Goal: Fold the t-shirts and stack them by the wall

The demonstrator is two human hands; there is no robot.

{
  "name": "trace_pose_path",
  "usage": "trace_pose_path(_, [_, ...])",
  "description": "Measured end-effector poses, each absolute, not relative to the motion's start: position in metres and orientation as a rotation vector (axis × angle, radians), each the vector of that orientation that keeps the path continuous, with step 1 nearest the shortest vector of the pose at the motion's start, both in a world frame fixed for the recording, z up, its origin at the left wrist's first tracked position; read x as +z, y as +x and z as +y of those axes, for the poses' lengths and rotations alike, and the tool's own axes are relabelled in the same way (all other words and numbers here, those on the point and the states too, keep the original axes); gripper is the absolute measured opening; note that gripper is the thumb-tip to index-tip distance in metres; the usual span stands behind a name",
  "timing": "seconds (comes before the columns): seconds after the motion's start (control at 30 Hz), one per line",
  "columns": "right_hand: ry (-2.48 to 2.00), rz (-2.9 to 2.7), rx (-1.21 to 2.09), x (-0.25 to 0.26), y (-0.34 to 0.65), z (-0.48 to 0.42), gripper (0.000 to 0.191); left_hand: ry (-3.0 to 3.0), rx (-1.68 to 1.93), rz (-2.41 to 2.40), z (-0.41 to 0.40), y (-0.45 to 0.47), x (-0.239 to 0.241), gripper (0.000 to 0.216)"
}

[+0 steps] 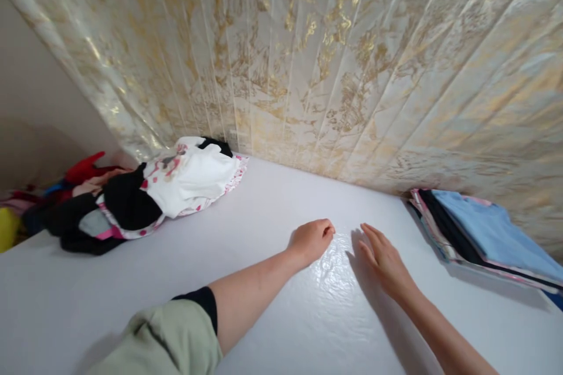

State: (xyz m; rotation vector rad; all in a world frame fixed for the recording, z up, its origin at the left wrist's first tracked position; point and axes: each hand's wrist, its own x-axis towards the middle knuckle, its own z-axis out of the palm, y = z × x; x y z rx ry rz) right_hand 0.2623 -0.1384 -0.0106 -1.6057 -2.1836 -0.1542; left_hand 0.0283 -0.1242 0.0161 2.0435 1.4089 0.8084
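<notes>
My left hand [311, 241] is curled into a loose fist over the middle of the white table [264, 211], and nothing shows in its fingers. To its right, my right hand [386, 261] hovers with fingers stretched out and thumb apart, casting a shadow on the glossy surface. Neither hand touches any clothing. Nearest to the right hand is a stack of folded clothes [497, 234], light blue on top with black and pink layers beneath. A loose heap at the left has a white printed child's garment [193, 179] on top of black ones [132, 202].
A gold-and-white patterned curtain [308, 70] hangs along the table's back edge. Behind the heap at far left lie more clothes, including a red piece [83, 168] and a yellow one [7, 228]. A plain wall [39, 82] stands at the left.
</notes>
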Motion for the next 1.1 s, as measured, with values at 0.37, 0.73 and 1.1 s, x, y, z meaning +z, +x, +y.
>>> trace_pose_path(0.37, [-1.602,-2.164,-0.098,-0.019,0.248,-0.147,0.044,2.166,0.714,1.229,-0.126,0.011,0.027,0.02])
trace_pose_path(0.73, [-1.598,-2.13,-0.083,-0.018,0.246,-0.15,0.042,2.421,0.578,2.466,-0.139,-0.18,0.051,0.027])
trace_pose_path(1.1, [-1.616,-2.126,-0.063,-0.018,0.246,-0.152,0.042,2.505,1.008,1.63,-0.169,-0.073,0.084,0.046])
